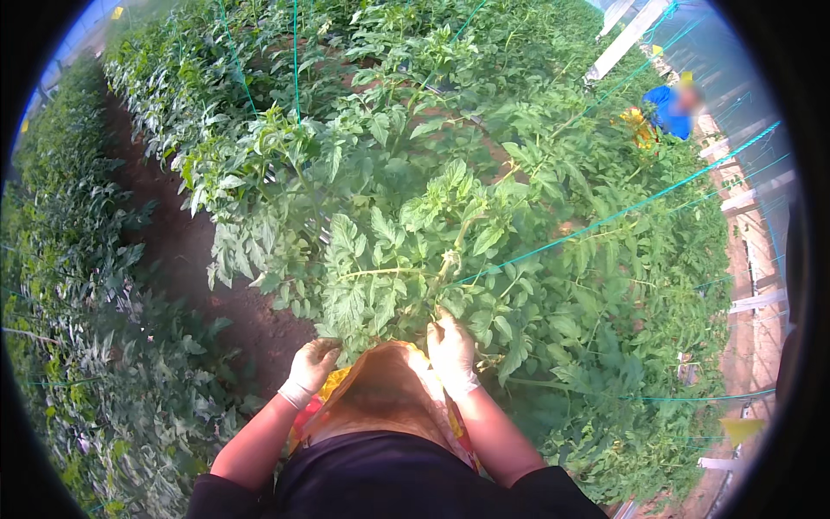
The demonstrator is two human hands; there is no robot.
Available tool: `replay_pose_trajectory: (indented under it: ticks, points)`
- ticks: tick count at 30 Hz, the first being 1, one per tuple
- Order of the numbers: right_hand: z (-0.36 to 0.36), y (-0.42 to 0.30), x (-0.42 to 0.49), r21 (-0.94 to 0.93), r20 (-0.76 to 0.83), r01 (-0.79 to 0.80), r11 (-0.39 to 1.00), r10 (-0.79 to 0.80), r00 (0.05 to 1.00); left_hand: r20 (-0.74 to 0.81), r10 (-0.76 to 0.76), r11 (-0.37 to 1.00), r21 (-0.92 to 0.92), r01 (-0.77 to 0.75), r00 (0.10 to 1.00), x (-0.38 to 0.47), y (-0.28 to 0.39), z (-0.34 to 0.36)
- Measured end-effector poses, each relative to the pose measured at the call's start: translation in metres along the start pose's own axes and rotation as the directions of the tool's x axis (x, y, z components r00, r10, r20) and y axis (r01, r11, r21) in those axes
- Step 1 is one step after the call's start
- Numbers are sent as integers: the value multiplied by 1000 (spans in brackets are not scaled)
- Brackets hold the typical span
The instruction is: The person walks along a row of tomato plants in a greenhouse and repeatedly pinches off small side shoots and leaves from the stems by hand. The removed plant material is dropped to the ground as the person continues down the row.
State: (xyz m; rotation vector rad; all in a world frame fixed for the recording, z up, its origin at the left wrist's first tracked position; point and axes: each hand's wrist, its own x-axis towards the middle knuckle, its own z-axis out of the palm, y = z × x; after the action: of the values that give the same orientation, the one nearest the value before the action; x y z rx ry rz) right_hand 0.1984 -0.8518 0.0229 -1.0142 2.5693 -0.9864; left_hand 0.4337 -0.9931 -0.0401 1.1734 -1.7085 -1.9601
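Both of my hands wear thin pale gloves. My left hand [314, 367] is beside the left edge of an open bag [382, 396], its fingers curled near some leaves; whether it holds anything cannot be told. At the bag's right edge, my right hand [450, 345] has thumb and fingertips together at the stem of a tomato plant [447, 266]; what is between them is too small to tell. The bag, brownish inside with red and yellow outside, hangs open against my waist. A green twine [538, 248] runs from the plant up to the right.
Dense tomato rows surround me, with a bare soil path [194, 259] on the left. A person in blue [671, 111] is among plants at the upper right, beside a yellow and red item [639, 128]. White posts [626, 40] and a yellow card [741, 430] stand on the right.
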Motion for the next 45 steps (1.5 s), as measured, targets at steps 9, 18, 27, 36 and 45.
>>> replay_pose_trajectory:
  ticks: [9, 18, 27, 36, 45]
  points:
    - [46, 39, 73, -516, -29, 32, 856, -55, 998, 40, -49, 998, -25, 50, 998, -27, -38, -66]
    - [45, 67, 106, -918, 102, 108, 383, -35, 994, 66, 43, 998, -44, -40, 997, -20, -58, -102]
    - [74, 108, 113, -311, -409, 20, 950, -153, 900, 49, 24, 997, -76, -20, 999, -36, -49, -126]
    - [117, 68, 68, 996, 34, -74, 52, 537, 843, 12, -132, 991, 32, 131, 991, -45, -58, -140]
    - [80, 102, 57, 275, -325, -93, 957, 184, 927, 118, -59, 998, -4, 60, 991, -27, -44, -109]
